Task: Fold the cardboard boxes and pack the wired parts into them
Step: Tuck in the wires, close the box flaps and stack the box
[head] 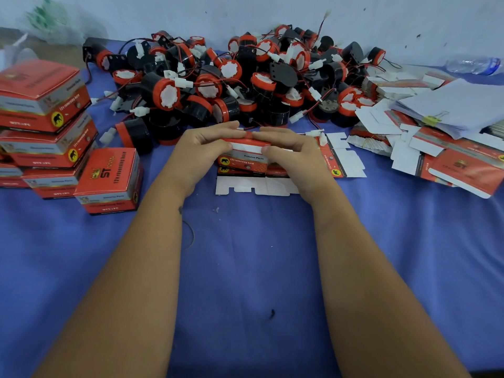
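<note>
A red cardboard box (245,159), partly folded, stands on the blue cloth at the centre. My left hand (203,148) grips its left end, fingers curled over the top flap. My right hand (291,151) grips its right end in the same way, thumb on the white flap. A flat unfolded box blank (341,159) lies under and to the right of it. Behind the box sits a big heap of black-and-red wired parts (231,80) with white connectors.
Several closed red boxes (46,126) are stacked at the left, one (109,181) nearer me. A pile of flat box blanks (436,154) and clipped white papers (458,107) lies at the right. A plastic bottle (474,65) lies by the wall.
</note>
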Available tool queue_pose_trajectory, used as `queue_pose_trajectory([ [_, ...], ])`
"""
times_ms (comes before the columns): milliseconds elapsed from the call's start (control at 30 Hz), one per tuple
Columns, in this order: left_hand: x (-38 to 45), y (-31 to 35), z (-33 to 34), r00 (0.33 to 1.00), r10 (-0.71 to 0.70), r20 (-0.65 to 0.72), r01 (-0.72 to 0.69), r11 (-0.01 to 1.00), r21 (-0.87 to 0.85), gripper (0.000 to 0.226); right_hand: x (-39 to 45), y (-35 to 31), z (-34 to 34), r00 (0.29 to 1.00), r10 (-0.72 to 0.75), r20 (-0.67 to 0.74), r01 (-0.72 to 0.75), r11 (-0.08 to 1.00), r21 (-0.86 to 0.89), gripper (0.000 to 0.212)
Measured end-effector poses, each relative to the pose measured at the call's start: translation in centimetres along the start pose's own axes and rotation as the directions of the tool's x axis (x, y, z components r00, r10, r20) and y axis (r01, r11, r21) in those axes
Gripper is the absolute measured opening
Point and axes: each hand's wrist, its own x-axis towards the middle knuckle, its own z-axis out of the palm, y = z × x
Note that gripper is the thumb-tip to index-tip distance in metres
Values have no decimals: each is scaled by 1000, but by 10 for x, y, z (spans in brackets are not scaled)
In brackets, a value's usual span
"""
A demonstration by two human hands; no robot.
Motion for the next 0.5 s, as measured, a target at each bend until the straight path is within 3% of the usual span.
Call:
queue_pose_trajectory([
  [133,0,2,2,999,-12,-33,10,998,-61,38,-1,0,0,1000,2,-25,-1,1000,14,26],
  [333,0,4,3,998,-43,-35,39,992,-119,36,-4,0,-2,997,-62,-36,57,990,-126,25],
  [500,-3,3,4,999,-18,-48,15,998,-59,46,-6,3,0,998,-55,-39,49,988,-144,21],
])
